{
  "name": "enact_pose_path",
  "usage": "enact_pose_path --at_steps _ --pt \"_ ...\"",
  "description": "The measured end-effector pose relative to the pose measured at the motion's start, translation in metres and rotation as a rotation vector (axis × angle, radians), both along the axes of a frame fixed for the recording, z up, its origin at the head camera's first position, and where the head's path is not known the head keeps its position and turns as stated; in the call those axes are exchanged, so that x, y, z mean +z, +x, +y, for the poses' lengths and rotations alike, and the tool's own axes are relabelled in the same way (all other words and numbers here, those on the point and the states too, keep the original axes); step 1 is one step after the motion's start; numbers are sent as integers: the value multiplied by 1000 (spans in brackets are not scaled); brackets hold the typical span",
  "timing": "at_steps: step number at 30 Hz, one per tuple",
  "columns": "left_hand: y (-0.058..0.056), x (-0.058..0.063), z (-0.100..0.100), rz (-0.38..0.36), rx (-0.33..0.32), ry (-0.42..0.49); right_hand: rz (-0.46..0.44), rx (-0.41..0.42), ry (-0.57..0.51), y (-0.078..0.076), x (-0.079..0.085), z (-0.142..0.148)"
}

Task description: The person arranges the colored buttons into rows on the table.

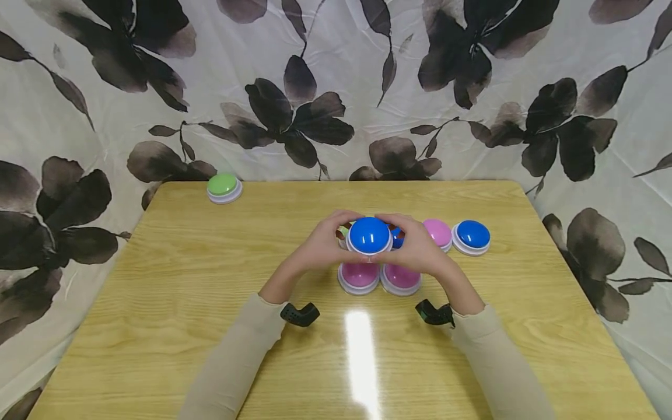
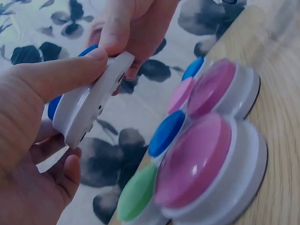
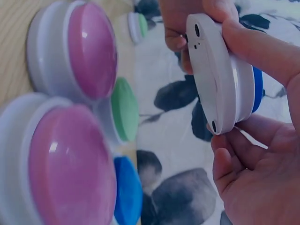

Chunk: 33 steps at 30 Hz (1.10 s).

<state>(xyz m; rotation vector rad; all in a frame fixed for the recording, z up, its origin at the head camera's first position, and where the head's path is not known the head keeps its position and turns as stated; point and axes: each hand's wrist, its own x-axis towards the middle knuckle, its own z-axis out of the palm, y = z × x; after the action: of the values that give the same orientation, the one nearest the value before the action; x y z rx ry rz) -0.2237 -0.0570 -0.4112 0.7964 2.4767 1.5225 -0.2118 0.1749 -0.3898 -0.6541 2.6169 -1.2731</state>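
A round blue push button with a white base (image 1: 370, 235) is held up above the table between both hands. My left hand (image 1: 326, 242) grips its left side, thumb on the near edge and fingers curled round the far side. On the opposite side my right hand (image 1: 419, 245) grips it the same way. Its white underside (image 3: 208, 75), with small dark feet, shows in the right wrist view. Below it, two pink buttons (image 1: 359, 276) (image 1: 401, 279) sit side by side on the table. Behind these stand a green button (image 2: 138, 192) and another blue button (image 2: 167, 133), mostly hidden by the hands in the head view.
To the right of the hands are another pink button (image 1: 438, 233) and a blue button (image 1: 472, 234). One more green button (image 1: 223, 185) sits at the far left edge of the wooden table (image 1: 210, 274). A flower-patterned cloth (image 1: 367, 140) hangs behind the table.
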Motion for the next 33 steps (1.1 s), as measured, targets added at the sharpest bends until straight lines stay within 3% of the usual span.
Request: enact_pose_path --at_steps 7,21,27,33 --pt "-2 1 30 5 -27 -29 12 -40 6 7 0 28" --pt "0 -13 91 -24 -72 -22 -11 -93 21 15 -11 85" --pt "0 -12 109 -37 -23 -84 -81 -128 36 14 -13 100" --pt "-5 -14 124 -49 -46 -133 -127 -155 61 14 -14 113"
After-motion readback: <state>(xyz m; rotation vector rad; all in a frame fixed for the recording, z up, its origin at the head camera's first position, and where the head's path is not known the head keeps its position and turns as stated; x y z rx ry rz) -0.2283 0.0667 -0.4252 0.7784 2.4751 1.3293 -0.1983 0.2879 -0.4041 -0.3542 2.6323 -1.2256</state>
